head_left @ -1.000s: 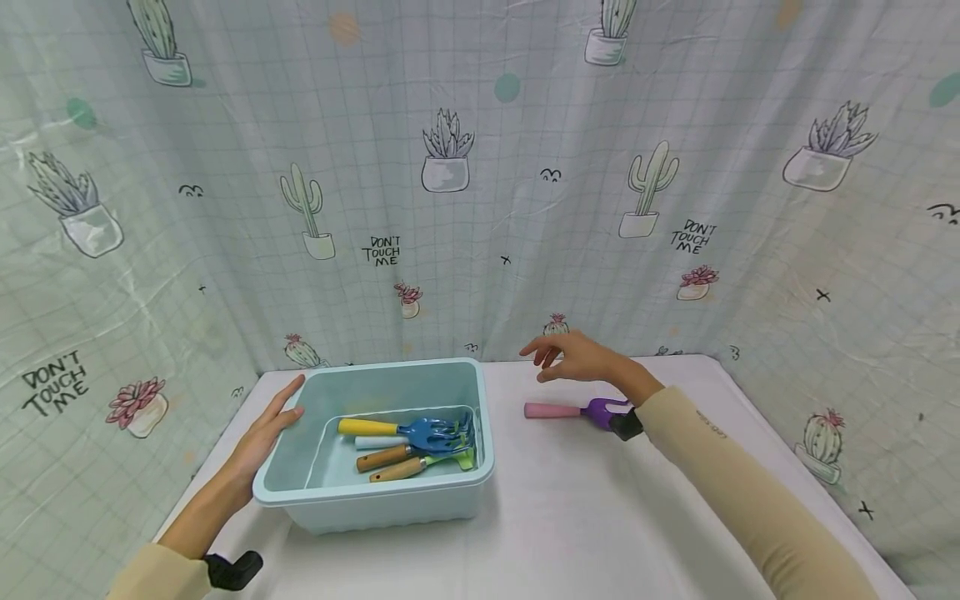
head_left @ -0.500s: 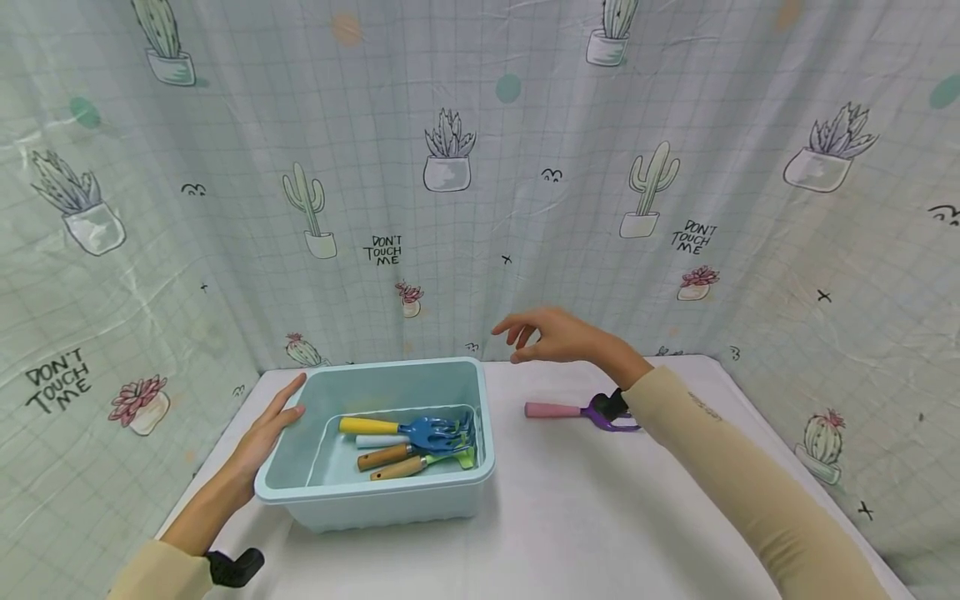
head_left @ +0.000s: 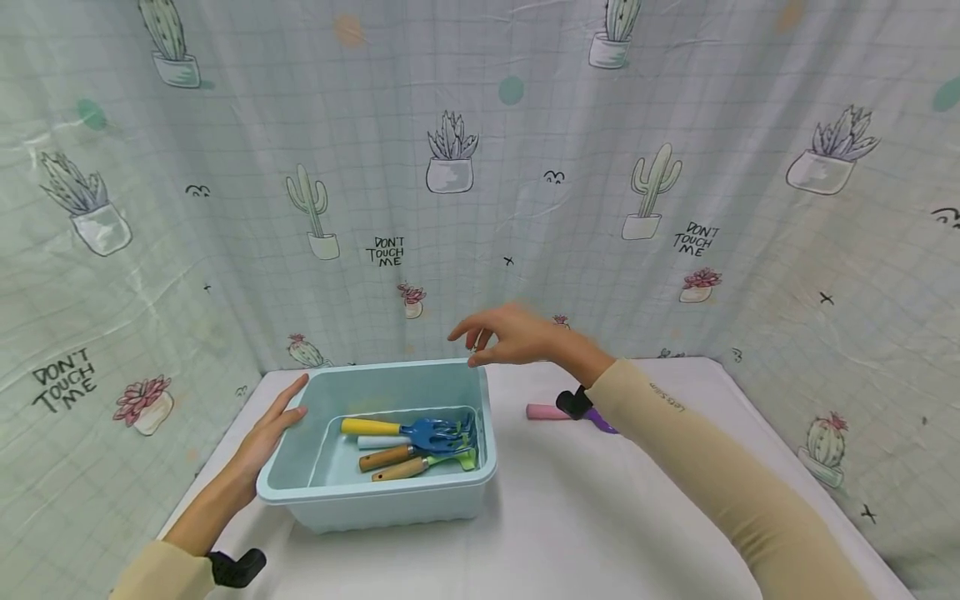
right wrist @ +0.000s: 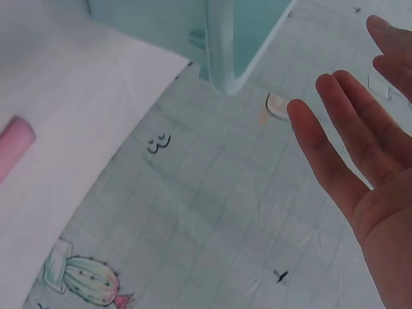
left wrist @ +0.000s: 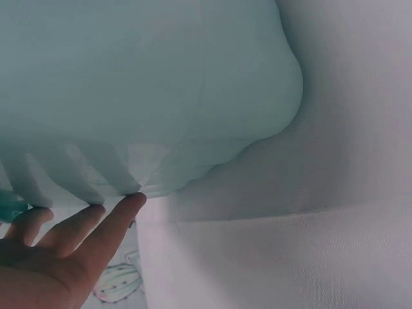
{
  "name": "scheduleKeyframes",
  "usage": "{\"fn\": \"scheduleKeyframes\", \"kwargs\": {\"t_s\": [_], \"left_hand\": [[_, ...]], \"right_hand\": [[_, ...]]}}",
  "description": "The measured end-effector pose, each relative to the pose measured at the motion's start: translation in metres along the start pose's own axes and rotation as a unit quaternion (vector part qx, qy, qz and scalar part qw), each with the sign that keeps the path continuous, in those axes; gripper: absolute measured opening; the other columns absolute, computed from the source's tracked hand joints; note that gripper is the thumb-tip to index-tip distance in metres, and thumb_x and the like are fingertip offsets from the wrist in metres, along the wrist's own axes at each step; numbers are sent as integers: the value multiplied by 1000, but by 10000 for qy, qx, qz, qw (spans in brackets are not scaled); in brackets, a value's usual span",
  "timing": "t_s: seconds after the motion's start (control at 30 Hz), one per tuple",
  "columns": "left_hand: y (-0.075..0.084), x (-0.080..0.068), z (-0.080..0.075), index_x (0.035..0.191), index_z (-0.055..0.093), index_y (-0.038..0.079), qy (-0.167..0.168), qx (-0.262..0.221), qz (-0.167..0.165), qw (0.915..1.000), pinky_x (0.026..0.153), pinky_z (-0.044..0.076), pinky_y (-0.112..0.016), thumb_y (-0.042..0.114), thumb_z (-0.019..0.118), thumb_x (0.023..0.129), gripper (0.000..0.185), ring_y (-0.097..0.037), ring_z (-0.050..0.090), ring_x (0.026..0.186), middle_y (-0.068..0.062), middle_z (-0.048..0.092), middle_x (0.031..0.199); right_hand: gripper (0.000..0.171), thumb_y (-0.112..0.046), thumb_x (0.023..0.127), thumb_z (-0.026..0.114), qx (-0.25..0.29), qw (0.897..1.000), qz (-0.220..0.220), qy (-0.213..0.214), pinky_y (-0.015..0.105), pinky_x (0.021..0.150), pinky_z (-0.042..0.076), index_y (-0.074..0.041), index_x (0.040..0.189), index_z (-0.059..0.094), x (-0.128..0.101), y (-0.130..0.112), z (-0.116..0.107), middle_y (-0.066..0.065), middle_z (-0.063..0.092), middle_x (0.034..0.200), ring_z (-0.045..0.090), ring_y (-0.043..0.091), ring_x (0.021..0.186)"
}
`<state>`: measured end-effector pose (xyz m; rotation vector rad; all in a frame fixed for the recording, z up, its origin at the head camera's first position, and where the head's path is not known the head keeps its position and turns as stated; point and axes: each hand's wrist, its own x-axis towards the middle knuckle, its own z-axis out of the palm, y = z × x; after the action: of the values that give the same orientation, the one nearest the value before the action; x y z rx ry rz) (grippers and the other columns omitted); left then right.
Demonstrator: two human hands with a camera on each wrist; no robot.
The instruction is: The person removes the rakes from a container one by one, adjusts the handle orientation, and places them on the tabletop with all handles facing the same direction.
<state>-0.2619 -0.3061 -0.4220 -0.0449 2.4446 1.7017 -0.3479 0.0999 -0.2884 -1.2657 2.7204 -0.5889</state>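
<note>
My left hand [head_left: 266, 433] lay flat against the bin [head_left: 390, 496], fingers straight; my right hand [head_left: 510, 337] hovered empty, fingers loose, mid-frame; grasping the pink-handled tool [head_left: 547, 412] seemed next.

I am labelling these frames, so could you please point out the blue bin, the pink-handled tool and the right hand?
blue bin [head_left: 390, 492]: head view, front wall.
pink-handled tool [head_left: 542, 412]: head view, pink handle.
right hand [head_left: 517, 337]: head view, back of the hand.
</note>
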Motion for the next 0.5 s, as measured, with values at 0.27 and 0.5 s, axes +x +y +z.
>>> {"fn": "scheduleKeyframes", "kwargs": {"t_s": [0.27,0.5], "left_hand": [[1,2,-1,166,-6,38,-26,-35,-35,10000,119,12,-77,41,33,112,67,-48,-4,160,-5,-17,175],[-1,2,0,166,-7,39,4,26,-29,10000,119,13,-77,41,32,112,66,-48,-4,160,-3,-17,175]], "right_hand": [[45,-27,97,74,23,9991,-220,-365,31,92,59,-24,140,63,26,-24,13,1,72,122,71,13,112],[45,-26,98,72,-27,9977,-353,-580,32,96,57,-23,142,61,48,-44,26,2,72,124,71,14,113]]}}
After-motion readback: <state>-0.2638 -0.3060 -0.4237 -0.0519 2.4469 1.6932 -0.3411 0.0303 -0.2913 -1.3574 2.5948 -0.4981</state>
